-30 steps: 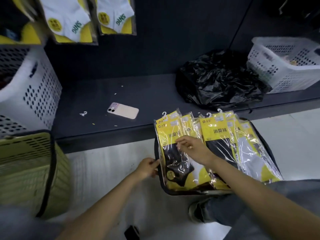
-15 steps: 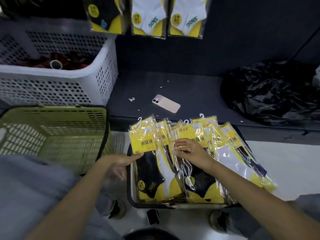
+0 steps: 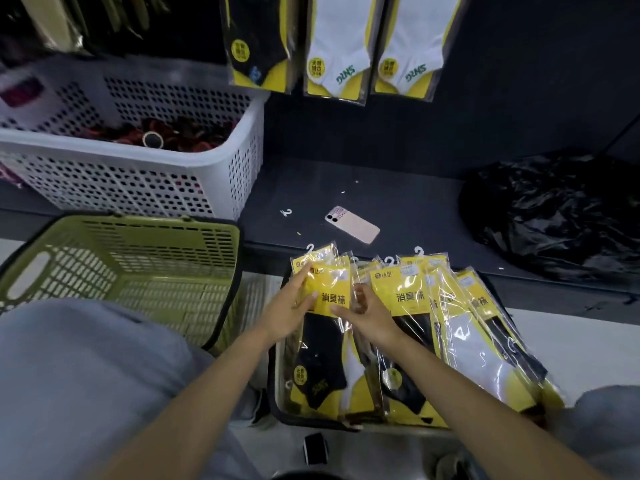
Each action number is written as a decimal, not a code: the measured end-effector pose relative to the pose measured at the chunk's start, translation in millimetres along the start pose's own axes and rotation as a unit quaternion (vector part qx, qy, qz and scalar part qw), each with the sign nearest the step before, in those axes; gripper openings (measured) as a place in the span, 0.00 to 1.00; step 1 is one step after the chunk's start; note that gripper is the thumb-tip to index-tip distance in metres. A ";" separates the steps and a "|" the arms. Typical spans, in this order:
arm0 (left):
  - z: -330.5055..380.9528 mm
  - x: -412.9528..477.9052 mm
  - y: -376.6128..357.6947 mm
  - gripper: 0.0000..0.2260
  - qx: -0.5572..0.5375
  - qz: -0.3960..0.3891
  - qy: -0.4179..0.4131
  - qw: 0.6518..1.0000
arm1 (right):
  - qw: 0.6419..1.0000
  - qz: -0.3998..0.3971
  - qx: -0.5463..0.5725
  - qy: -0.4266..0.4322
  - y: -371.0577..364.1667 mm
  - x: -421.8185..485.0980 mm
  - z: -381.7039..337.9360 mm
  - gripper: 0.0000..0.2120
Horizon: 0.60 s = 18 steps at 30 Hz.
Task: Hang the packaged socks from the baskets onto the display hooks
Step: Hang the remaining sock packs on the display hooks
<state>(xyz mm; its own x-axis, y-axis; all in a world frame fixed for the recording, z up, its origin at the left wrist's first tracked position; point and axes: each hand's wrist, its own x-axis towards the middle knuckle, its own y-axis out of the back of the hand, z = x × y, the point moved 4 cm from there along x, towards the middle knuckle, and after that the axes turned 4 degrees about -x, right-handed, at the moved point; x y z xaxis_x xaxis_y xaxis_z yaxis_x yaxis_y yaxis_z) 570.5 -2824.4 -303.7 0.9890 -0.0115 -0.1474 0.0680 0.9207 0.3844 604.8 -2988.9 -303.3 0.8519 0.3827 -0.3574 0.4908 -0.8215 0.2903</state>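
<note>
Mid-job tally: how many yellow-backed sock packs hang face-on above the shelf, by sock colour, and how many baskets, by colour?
Hanging yellow-backed clear packs, white socks: 2
Hanging yellow-backed clear pack, black socks: 1
White perforated plastic basket: 1
Green slotted plastic basket: 1
Dark-rimmed basket holding the loose packs: 1
Total: 6

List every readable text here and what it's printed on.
"消臭袜": yellow header of the held sock pack and the neighbouring pack.
"达足": the neighbouring pack's top corner.
Green lettering on the hanging white socks: stylised, not surely readable.
Round yellow stickers: too small.
</note>
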 end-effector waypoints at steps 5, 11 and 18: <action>13.5 1.3 0.4 0.44 -0.118 0.113 0.021 0.986 | 0.997 0.048 0.043 0.030 17.8 -5.4 -10.1 0.20; 60.4 16.8 -0.9 0.40 -0.293 0.031 0.156 0.943 | 0.986 0.058 0.139 0.072 63.7 -9.3 -49.5 0.15; 96.9 39.1 4.9 0.23 -0.356 0.024 0.102 0.929 | 0.981 0.056 0.166 0.087 84.0 -8.6 -79.2 0.17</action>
<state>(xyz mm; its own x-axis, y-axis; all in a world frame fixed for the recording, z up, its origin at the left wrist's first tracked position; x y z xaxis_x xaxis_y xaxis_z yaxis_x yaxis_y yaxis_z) 622.2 -2858.1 -219.2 0.9383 0.0433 -0.3430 -0.1510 0.9438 -0.2940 653.2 -3027.8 -205.7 0.9294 0.3257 -0.1738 0.3312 -0.9436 0.0030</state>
